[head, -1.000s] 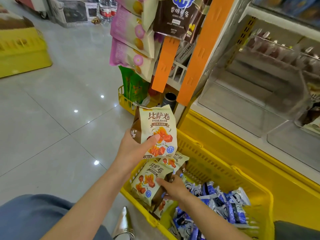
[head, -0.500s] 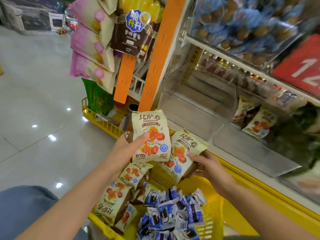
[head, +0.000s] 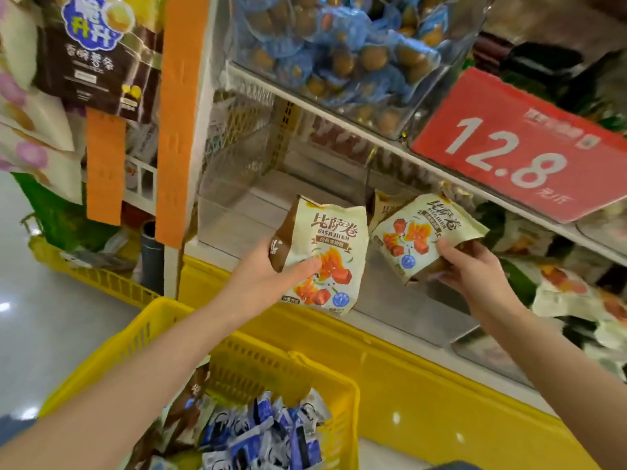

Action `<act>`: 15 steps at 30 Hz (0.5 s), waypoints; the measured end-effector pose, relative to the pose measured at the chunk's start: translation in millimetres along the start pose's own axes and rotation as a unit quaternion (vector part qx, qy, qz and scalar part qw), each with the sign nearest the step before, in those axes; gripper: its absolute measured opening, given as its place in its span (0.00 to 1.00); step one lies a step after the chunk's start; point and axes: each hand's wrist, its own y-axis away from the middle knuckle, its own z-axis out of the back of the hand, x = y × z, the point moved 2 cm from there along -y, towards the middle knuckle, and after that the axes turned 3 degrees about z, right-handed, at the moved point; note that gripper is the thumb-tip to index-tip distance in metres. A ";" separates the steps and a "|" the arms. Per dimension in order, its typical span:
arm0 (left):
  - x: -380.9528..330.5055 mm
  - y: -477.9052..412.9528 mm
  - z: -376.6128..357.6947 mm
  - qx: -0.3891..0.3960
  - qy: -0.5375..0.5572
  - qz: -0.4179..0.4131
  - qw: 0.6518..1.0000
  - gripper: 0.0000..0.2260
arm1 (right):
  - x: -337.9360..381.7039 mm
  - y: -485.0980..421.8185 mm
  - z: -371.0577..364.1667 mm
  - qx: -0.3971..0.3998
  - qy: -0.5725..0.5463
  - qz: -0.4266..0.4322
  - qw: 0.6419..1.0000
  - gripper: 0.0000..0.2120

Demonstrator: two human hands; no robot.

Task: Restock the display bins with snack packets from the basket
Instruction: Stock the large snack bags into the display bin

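**A:** From the head camera, where are the snack packets?

**B:** Two are raised at mid-frame. The left hand (head: pixel 261 283) holds a cream packet (head: pixel 325 256) upright. The thumb is pressed across its printed front and the other fingers are wrapped behind it, out of sight. The right hand (head: pixel 475 276) grips a second packet (head: pixel 420 232) of the same kind, tilted, by its lower right corner, with the fingers curled beneath it.

**A:** Are they inside a bin?

**B:** Both are in front of the lower shelf. The cream packet is before the clear bin (head: pixel 237 157), but I cannot tell whether it touches the bin's edge. The second packet is at the mouth of the neighbouring compartment, with a matching packet (head: pixel 385 208) partly hidden behind it.

**A:** And the basket?

**B:** The yellow basket (head: pixel 112 351) is at lower centre, cut off by the bottom edge. Blue-and-white packets (head: pixel 264 432) lie heaped in it. The left forearm partly covers a brown-sided one at their left.

**A:** Is anything else legible?

**B:** A red price sign (head: pixel 522 144) at upper right reads 12.8, and its small print is too blurred to read. To its left, the top edge crops an upper bin (head: pixel 339 45) of blue-wrapped pieces. The shelf's far right is smeared green and cream, with nothing readable. An orange strip (head: pixel 179 113) and a dark hanging bag (head: pixel 98 52) are at upper left.
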 end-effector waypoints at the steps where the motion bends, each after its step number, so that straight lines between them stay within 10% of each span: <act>1: 1.0 -5.3 -3.1 -0.010 -0.004 0.001 1.000 0.12 | -4.6 -12.1 -0.4 -0.014 0.008 -0.006 1.000 0.20; 15: 9.2 -45.3 -22.2 -0.044 0.020 0.033 0.998 0.14 | -52.5 -142.9 -15.4 0.083 0.180 -0.039 0.979 0.23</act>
